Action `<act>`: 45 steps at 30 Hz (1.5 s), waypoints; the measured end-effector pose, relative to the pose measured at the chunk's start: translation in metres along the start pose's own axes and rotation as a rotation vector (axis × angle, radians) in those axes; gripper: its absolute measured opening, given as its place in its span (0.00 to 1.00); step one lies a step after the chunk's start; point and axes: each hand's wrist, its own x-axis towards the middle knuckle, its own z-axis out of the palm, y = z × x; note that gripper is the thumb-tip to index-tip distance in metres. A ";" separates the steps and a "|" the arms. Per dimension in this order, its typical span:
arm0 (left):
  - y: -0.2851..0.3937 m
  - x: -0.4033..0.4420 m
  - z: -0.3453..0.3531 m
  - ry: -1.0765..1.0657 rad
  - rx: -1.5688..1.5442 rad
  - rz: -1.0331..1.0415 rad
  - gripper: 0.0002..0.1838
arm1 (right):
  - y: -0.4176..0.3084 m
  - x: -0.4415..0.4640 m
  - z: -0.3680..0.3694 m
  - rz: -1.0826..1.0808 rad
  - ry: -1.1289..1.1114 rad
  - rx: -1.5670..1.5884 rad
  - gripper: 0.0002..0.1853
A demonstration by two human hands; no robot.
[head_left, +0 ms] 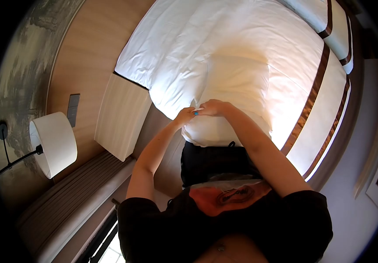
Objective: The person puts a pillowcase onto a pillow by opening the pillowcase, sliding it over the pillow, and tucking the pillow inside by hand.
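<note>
Left hand and right hand meet at the white pillow

We're right in on the fingertips: both hands are curled into a tight pinch, with hardly any gap between finger and thumb, and both have hold of the pillow's cloth near its left edge. A small fold pokes up between them, and we catch one blue nail right at the meeting point.

The pillow lies on the bed, its near end against our black trousers. Its long axis appears to run away from us, the far end leaning slightly right. And what a look: plump, plain white, softly creased, with a warm yellowish tint across the middle.

Out to the right we count two long brown bands crossing white fabric, and two shorter ones beyond, at the upper right.

Over on the left, one pale wooden nightstand stands just beside the bed. Farther out, we have one wall lamp with a cream drum shade, and one grey switch panel on the wood panelling.
</note>
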 end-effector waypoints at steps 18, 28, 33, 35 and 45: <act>0.080 0.038 0.003 0.248 0.740 0.693 0.14 | -0.004 -0.086 -0.065 0.265 -0.317 0.762 0.34; 0.112 0.055 0.048 0.884 0.330 0.826 0.17 | 0.119 -0.105 -0.028 0.219 0.427 0.784 0.41; 0.043 0.055 0.051 0.051 0.144 0.033 0.13 | 0.131 -0.112 -0.048 0.255 0.624 0.753 0.37; 0.043 0.052 0.063 -0.438 -0.044 0.050 0.15 | 0.138 -0.111 -0.054 0.154 0.682 0.782 0.35; 0.132 0.019 0.123 -0.133 0.042 0.393 0.17 | 0.172 -0.119 -0.087 0.322 1.027 0.351 0.31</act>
